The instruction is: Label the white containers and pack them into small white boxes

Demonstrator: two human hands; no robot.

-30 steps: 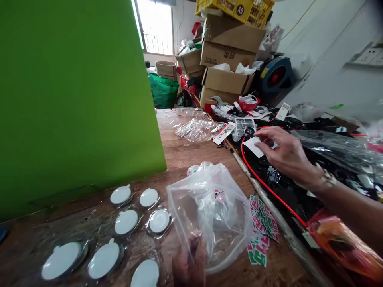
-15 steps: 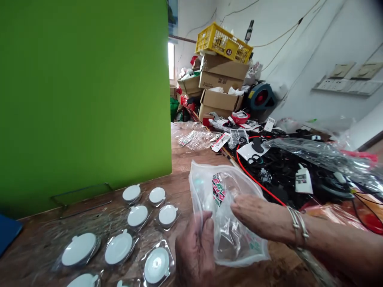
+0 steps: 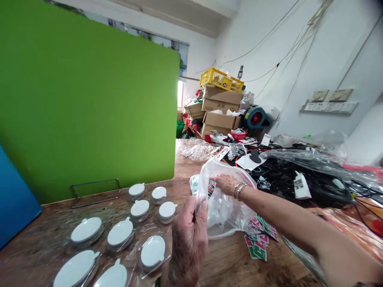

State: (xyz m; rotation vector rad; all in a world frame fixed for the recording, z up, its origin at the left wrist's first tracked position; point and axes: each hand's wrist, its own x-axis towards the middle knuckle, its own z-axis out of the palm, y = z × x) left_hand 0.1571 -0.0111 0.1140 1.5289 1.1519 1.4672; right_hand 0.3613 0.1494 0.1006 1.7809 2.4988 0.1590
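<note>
My left hand pinches the near left edge of a translucent plastic bag between thumb and fingers. My right hand, with bracelets at the wrist, reaches into the bag; its fingertips are hidden beside small red, green and black printed pieces. More printed pieces lie on the wooden table, partly under the bag's right side. To the left of my left hand, several round white lids with tabs sit on clear containers.
A green panel rises behind the lids, with a wire stand at its foot. A blue panel is at far left. Black parts and plastic wrap crowd the right side. Cardboard boxes and a yellow crate are stacked behind.
The view has tilted up. My right hand has moved farther over and into the bag. Printed pieces on the table beside the bag now show. My left hand keeps its hold on the edge.
</note>
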